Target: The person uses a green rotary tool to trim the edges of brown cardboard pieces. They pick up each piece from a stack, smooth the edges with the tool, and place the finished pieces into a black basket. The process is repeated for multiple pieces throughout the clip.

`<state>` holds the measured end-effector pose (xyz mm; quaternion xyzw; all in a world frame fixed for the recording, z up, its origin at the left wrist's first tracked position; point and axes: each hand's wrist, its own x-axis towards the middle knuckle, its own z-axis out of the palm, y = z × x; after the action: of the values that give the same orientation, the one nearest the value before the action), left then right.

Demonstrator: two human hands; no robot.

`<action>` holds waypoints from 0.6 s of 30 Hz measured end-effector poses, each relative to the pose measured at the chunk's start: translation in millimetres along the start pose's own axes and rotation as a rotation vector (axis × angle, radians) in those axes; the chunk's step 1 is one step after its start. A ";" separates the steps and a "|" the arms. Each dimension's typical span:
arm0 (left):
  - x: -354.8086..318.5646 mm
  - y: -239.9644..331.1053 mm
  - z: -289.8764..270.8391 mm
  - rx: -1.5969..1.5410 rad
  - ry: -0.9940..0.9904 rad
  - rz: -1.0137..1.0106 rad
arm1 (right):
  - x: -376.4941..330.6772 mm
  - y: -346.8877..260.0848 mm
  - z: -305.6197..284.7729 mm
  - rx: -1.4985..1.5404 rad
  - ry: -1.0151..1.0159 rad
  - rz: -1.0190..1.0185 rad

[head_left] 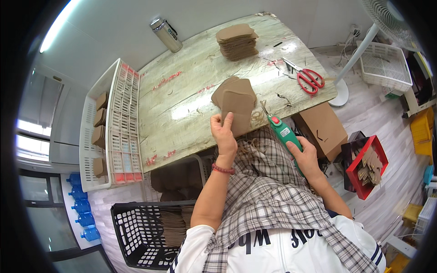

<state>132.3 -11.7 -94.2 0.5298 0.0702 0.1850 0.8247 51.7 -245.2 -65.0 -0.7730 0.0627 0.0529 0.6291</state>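
Flat brown cardboard piece point(237, 111) sits on top of a small pile at the near edge of the worn pale table point(191, 91). Your left hand point(224, 133) pinches its lower edge. Your right hand point(306, 157), right of it, is wrapped around a green handheld cutting tool point(283, 133). Red-handled scissors point(308, 78) farther right.

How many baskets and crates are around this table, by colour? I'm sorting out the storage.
White: 2, a crate left of the table and a basket at the far right
Black: 1, a basket with brown pieces, near the left hand
Red: 1, a bin beside the right hand
Total: 4
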 end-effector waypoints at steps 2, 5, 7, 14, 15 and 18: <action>-4.3 1.2 1.8 -0.277 0.110 -0.133 | -0.2 -6.5 3.6 -0.037 -0.018 -0.029; -5.3 10.7 7.8 -0.454 0.123 -0.199 | -3.1 -19.0 11.1 0.013 -0.054 -0.035; -2.8 14.5 11.2 -0.564 0.067 -0.194 | -4.6 -25.3 13.8 0.048 -0.087 -0.031; 1.1 21.4 28.7 -0.862 0.170 -0.318 | -7.2 -36.9 14.8 0.091 -0.085 -0.013; 1.5 19.3 29.8 -0.880 0.157 -0.310 | -7.6 -38.3 14.1 0.085 -0.082 -0.011; 0.7 18.0 35.8 -0.933 0.163 -0.318 | -8.4 -41.1 12.6 0.083 -0.081 -0.008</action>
<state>139.9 -35.1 -62.6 0.0707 0.1243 0.1095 0.9836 50.1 -224.4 -26.5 -0.7438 0.0363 0.0792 0.6627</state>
